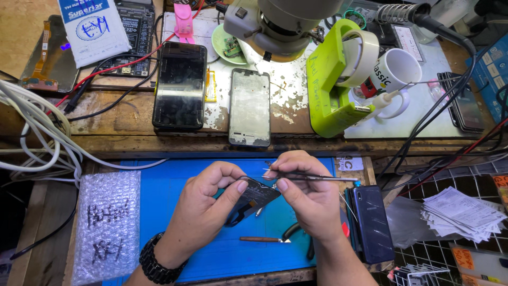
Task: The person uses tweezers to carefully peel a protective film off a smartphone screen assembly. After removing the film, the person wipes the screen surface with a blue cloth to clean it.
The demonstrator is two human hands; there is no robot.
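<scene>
Hands at centre frame over a blue mat (174, 212).
Left hand (203, 204) fingers clamp a dark phone part (253, 200); right hand (309, 196) pinches tweezers (312, 178) at its top edge. Above: two phones (180, 86), one green tape dispenser (330, 85), one mug (394, 71).

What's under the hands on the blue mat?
On the blue mat below the hands: a wooden-handled tool and black plier handles. The plier head and the mat beneath the held dark phone part are covered.
</scene>
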